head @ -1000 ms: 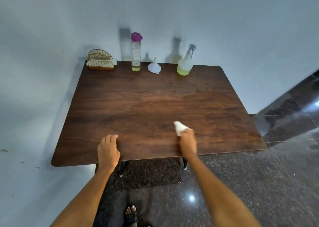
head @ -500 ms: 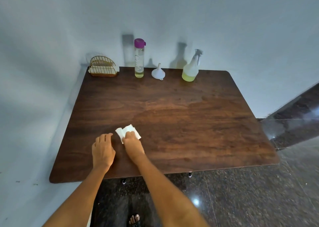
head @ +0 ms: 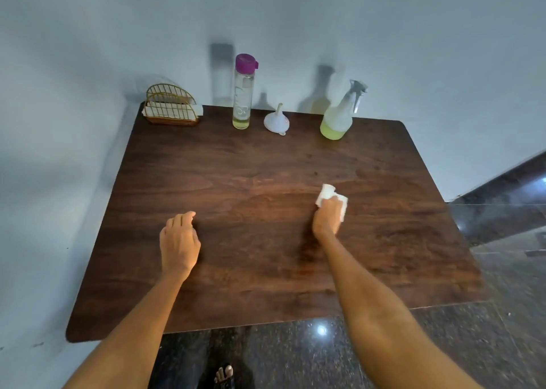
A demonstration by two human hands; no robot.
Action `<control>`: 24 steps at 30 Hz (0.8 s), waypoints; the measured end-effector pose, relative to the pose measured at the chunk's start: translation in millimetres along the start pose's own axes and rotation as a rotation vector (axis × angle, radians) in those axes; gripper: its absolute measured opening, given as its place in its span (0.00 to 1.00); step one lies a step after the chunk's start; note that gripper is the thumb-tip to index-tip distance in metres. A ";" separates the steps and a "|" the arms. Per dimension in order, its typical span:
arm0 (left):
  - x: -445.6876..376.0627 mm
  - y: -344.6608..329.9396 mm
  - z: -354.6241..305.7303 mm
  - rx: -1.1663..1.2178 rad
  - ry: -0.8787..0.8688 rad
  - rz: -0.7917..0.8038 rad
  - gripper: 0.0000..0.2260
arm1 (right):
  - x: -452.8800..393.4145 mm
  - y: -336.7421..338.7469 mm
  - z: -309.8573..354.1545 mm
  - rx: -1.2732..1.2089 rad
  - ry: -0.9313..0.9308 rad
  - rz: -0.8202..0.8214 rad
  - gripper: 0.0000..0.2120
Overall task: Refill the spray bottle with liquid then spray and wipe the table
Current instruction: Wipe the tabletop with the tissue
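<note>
Against the pale wall, dark wood table [head: 266,167] on a glossy speckled floor [head: 443,344]. Along its 12 o'clock edge: napkin holder [head: 170,107] at 10, purple-capped bottle [head: 243,93], white funnel [head: 276,120], spray bottle [head: 339,113] at 1 with yellow liquid low inside. Right hand [head: 326,215] right of centre, fingers curled over a white tissue [head: 328,195], pressing it to the wood. Left hand [head: 179,240] at 8, fingers loosely curled, holding nothing, resting on the top.

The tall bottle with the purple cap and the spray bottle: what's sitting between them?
A small white funnel, upside down, stands between the tall bottle and the spray bottle, touching neither, in the head view.
</note>
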State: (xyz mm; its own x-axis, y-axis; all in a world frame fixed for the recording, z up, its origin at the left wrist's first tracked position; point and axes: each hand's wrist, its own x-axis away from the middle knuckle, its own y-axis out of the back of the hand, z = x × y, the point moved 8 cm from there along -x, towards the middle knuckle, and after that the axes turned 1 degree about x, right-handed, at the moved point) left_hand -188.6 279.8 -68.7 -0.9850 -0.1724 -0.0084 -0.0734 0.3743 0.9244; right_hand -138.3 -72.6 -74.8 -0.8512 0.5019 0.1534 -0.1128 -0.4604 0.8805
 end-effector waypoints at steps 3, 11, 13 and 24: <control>-0.8 7.8 13.6 0.027 0.023 -0.073 0.12 | 56.4 -55.9 87.0 -0.040 0.194 0.115 0.15; -4.9 20.3 6.7 0.087 0.065 -0.246 0.13 | 157.7 -101.0 169.5 -0.035 0.739 0.527 0.15; -2.7 11.7 -9.0 0.087 0.038 -0.217 0.12 | 102.8 -75.7 125.4 -0.069 0.626 0.362 0.20; 27.4 -16.3 -48.8 -0.013 -0.024 -0.125 0.13 | -57.7 66.6 -110.8 -0.039 -0.153 -0.173 0.13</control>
State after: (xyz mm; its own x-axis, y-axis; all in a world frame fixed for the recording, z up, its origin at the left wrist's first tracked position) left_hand -206.8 224.5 -65.3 -0.9717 -0.1951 -0.1331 -0.1943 0.3396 0.9203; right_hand -153.5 -213.3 -74.7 -0.7301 0.6797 0.0709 -0.2723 -0.3846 0.8820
